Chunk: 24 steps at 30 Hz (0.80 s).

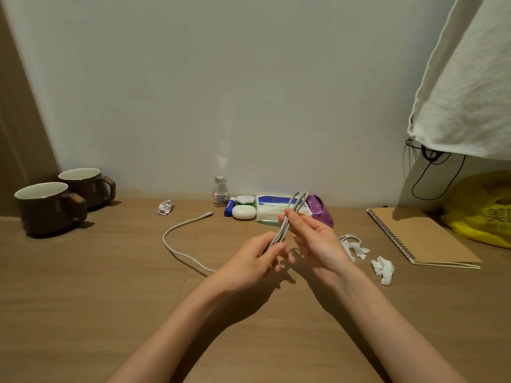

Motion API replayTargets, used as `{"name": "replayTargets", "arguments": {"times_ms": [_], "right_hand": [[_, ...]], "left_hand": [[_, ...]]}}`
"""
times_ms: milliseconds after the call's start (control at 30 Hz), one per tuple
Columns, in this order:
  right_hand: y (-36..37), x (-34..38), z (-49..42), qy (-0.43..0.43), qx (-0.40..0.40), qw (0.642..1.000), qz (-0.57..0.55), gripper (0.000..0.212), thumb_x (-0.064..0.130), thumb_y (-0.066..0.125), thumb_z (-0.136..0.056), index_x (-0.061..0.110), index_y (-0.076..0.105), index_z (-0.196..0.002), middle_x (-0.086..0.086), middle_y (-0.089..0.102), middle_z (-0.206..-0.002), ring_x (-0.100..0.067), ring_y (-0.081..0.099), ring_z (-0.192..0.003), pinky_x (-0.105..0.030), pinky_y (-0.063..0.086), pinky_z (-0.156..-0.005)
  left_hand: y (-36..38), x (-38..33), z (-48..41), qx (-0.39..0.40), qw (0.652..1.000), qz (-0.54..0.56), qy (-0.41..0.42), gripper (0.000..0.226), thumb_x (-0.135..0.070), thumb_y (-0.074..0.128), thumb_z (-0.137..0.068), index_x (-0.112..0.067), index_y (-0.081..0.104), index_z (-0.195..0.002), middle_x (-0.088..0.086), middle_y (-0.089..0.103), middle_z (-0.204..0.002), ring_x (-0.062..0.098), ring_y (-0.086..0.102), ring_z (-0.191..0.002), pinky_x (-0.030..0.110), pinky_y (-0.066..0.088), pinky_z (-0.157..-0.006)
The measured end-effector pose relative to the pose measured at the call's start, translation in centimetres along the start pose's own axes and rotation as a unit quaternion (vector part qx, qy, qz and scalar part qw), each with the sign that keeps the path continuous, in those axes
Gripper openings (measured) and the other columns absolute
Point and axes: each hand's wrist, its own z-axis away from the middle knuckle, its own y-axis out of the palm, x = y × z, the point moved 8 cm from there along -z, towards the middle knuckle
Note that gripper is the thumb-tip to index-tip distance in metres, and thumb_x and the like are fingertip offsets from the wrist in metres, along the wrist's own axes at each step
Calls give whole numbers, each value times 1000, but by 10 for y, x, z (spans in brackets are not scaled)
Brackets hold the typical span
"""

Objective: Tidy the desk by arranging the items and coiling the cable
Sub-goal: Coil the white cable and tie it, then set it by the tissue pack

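A white cable (287, 219) is folded into long loops that stand up above the desk's middle. My left hand (254, 261) pinches the lower end of the loops. My right hand (312, 239) grips them higher up, with thumb and fingers curled round the strands. The cable's loose tail (177, 233) curves over the wooden desk (110, 286) to the left, and its plug lies near the back row of items.
Two brown mugs (49, 205) stand at the back left. By the wall sit a small bottle (220, 190), a blue tube, white cases (243, 212), a tissue pack and a purple packet (320, 210). Crumpled papers (383, 269), a spiral notebook (420, 239) and a yellow bag (481, 208) lie right.
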Motion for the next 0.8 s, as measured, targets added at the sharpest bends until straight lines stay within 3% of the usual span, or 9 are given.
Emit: {"name": "replayTargets", "arguments": {"times_ms": [133,267,400,533,633,700,800], "right_hand": [[-3,3,-2,-9,-11,1000,-28,12,18,68,-73,14,76,-81,-4,76,-87,-15,65,-98,-34,43,-102],[-4,3,-3,-4,-13,998,-56,12,10,62,-83,9,72,-89,-5,75,-85,-15,66,-94,-34,42,-105],[-6,1,-5,-1,-15,999,-45,17,12,60,-86,8,69,-101,-6,75,-93,-18,66,-102,-35,43,-105],[-3,-1,-5,-17,8,999,40,26,22,58,-91,10,64,-113,-1,74,-106,-16,62,-114,-35,39,-107],[4,-3,-2,-42,22,990,131,25,33,53,-93,23,71,-108,9,71,-110,-8,58,-116,-29,37,-102],[8,-3,2,-59,13,980,190,25,40,54,-91,29,72,-105,14,71,-106,0,56,-111,-21,39,-92],[4,-3,2,-87,-39,969,229,29,46,60,-87,20,72,-88,8,69,-79,-1,58,-78,-11,41,-63]], "left_hand": [[-1,-4,-2,-6,1000,18,23,24,-24,35,-100,-9,54,-96,-9,44,-63,-1,40,-51,13,35,-52],[-4,-4,-3,-18,998,59,20,31,-25,31,-101,-8,57,-96,-11,39,-58,-2,37,-46,10,31,-46],[-13,4,-5,-69,998,11,1,25,-27,40,-99,-17,59,-87,-8,46,-63,-3,42,-53,9,36,-52],[-26,11,-1,-154,984,-88,9,23,-35,44,-96,-29,61,-82,-6,54,-66,8,46,-62,33,43,-61],[-34,5,4,-205,965,-158,28,20,-35,46,-96,-30,64,-88,-10,58,-66,4,49,-58,22,40,-57],[-37,-1,8,-230,941,-243,52,18,-35,47,-95,-30,64,-96,-12,64,-77,3,56,-67,22,48,-60],[-33,-12,14,-236,885,-384,113,19,-36,45,-95,-28,63,-95,-11,64,-79,5,58,-69,27,51,-57]]}}
